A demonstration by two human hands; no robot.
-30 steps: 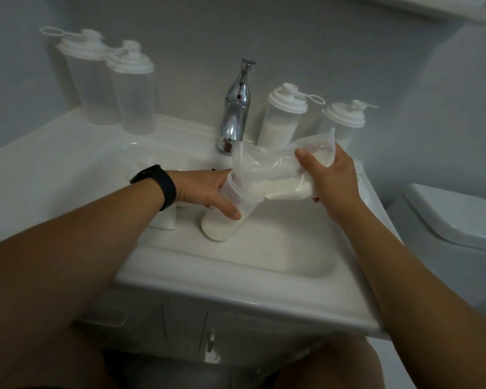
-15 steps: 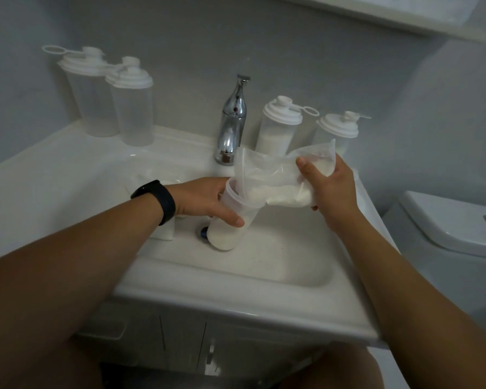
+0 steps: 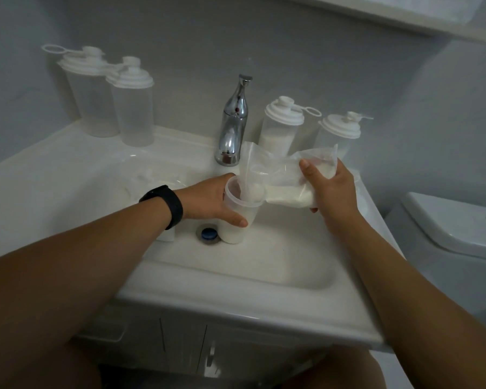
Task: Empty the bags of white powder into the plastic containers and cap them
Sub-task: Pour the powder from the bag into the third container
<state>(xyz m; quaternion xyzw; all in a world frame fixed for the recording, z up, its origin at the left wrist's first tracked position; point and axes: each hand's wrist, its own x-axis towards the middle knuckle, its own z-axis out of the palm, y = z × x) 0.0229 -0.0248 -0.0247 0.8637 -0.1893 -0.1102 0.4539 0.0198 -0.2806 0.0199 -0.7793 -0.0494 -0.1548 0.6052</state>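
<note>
Gripping open container (image 3: 237,211): left hand (image 3: 208,202); right hand (image 3: 330,189) grips bag (image 3: 281,178); four capped containers (image 3: 282,126).

Dim grey walls (image 3: 292,37), white toilet (image 3: 455,220)

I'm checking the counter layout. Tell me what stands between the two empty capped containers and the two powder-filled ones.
The head view shows the chrome faucet between the empty pair and the filled pair.

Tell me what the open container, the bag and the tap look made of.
Open container: translucent, frosted-looking plastic; the powder shows through its wall.
Bag: thin clear plastic film, glossy; it creases and sags where the right hand holds it.
Tap: probably chrome-plated metal; mirror-like reflections.
</note>
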